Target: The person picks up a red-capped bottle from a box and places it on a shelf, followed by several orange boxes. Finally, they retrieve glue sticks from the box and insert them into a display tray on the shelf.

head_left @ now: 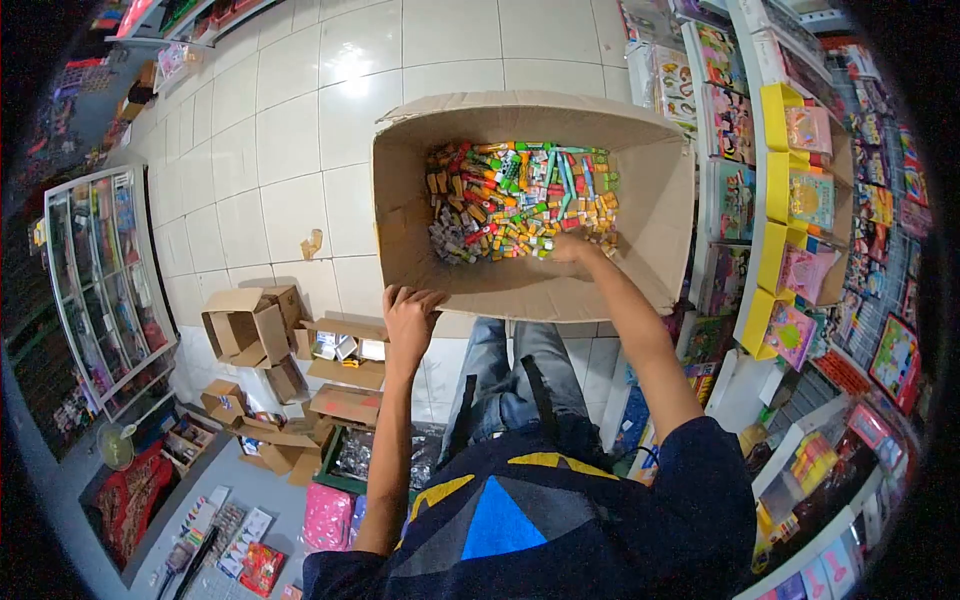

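Note:
A large open cardboard box (650,215) stands in front of me, its bottom covered with many small colourful packaged items (510,195) in green, orange, red, yellow and grey. My left hand (411,308) grips the near left corner of the box rim, fingers folded over the edge. Inside the box, my right hand (570,247) reaches down to the near side of the pile and touches it. Its fingertips are small and partly hidden among the items, so whether they hold one does not show.
Smaller open cartons (240,335) lie on the floor at the left, near a glass display case (110,280). Shelves with books and yellow display trays (775,190) line the right side. A pink package (330,515) sits at the lower left. Tiled floor (290,140) extends beyond the box.

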A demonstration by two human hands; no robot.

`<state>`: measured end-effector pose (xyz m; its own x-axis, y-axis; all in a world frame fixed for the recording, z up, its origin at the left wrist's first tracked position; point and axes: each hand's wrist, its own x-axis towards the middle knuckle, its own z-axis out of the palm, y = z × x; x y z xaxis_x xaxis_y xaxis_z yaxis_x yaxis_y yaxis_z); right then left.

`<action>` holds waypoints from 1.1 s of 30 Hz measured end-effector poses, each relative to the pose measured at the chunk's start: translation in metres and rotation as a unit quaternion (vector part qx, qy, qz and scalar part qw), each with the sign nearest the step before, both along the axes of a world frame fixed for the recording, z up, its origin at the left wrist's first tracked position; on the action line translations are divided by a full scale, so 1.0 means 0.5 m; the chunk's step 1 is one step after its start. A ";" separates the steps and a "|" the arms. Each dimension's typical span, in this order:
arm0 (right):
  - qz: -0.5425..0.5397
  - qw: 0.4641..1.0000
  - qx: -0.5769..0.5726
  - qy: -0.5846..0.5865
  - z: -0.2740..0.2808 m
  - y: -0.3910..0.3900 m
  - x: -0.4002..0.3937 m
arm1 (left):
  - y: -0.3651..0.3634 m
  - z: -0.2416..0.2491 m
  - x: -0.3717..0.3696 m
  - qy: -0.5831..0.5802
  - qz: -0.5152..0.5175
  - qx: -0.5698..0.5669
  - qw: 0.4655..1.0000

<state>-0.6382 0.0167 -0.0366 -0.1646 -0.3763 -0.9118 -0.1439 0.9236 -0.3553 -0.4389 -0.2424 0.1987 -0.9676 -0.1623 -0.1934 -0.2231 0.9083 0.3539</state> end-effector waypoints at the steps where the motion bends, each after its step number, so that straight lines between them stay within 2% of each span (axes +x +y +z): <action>1: 0.002 0.999 -0.027 0.030 0.006 0.012 -0.007 | 0.000 0.001 0.000 -0.001 0.000 0.004 1.000; 2: 0.003 0.997 -0.054 0.060 0.007 0.028 -0.013 | 0.000 -0.002 0.002 0.004 -0.001 0.003 1.000; 3: -0.006 0.999 -0.017 0.043 -0.008 0.043 -0.020 | -0.001 -0.008 0.006 0.010 -0.001 0.003 1.000; 6: -0.092 0.977 -0.038 0.189 -0.005 0.106 -0.002 | -0.003 -0.011 0.011 0.016 -0.008 0.016 1.000; 7: -0.120 0.977 -0.065 0.167 -0.019 0.124 -0.008 | -0.005 -0.010 0.012 0.016 -0.010 0.022 1.000; 10: -0.074 0.980 -0.022 0.185 0.002 0.148 -0.027 | -0.009 -0.022 0.024 0.010 -0.009 0.029 0.999; 13: -0.182 0.975 -0.026 0.120 0.003 0.155 -0.035 | -0.014 -0.006 0.023 -0.011 -0.050 0.026 0.998; 16: -0.255 0.925 -0.213 0.184 0.040 0.135 -0.019 | -0.002 0.022 0.015 0.037 -0.063 0.029 0.997; 17: -0.219 0.929 -0.191 0.228 0.193 0.087 -0.016 | 0.000 0.032 0.014 0.014 -0.076 0.040 0.996; 19: -0.216 0.900 -0.251 0.283 0.271 0.046 0.014 | 0.016 0.050 0.008 0.029 -0.062 0.067 0.995; 21: -0.235 0.881 -0.335 0.237 0.361 -0.001 0.049 | 0.036 0.076 -0.004 0.041 -0.059 0.097 0.993; 23: -0.262 0.857 -0.399 0.192 0.375 -0.048 0.102 | 0.057 0.055 -0.008 0.070 0.035 0.264 0.961; 24: -0.224 0.857 -0.416 0.205 0.422 -0.069 0.126 | 0.070 0.047 -0.009 0.080 0.078 0.347 0.931; 25: -0.182 0.900 -0.357 0.173 0.527 -0.085 0.143 | 0.083 0.051 -0.016 0.058 0.140 0.421 0.894; 26: -0.173 0.868 -0.431 0.176 0.499 -0.096 0.168 | 0.085 0.017 -0.013 0.067 0.152 0.456 0.874; 27: -0.169 0.889 -0.390 0.170 0.547 -0.108 0.187 | 0.094 0.026 -0.010 0.078 0.170 0.473 0.861; 28: -0.168 0.862 -0.439 0.189 0.513 -0.116 0.207 | 0.104 0.036 -0.010 0.088 0.188 0.489 0.847; 29: -0.185 0.855 -0.444 0.195 0.529 -0.116 0.220 | 0.106 0.042 -0.006 0.094 0.185 0.489 0.847; 30: -0.202 0.847 -0.450 0.199 0.546 -0.116 0.236 | 0.118 0.044 -0.002 0.109 0.212 0.573 0.784; 31: -0.192 0.839 -0.454 0.230 0.512 -0.114 0.250 | 0.122 0.042 0.008 0.124 0.210 0.564 0.789; 33: -0.207 0.827 -0.453 0.260 0.524 -0.096 0.269 | 0.126 0.029 0.022 0.159 0.207 0.562 0.785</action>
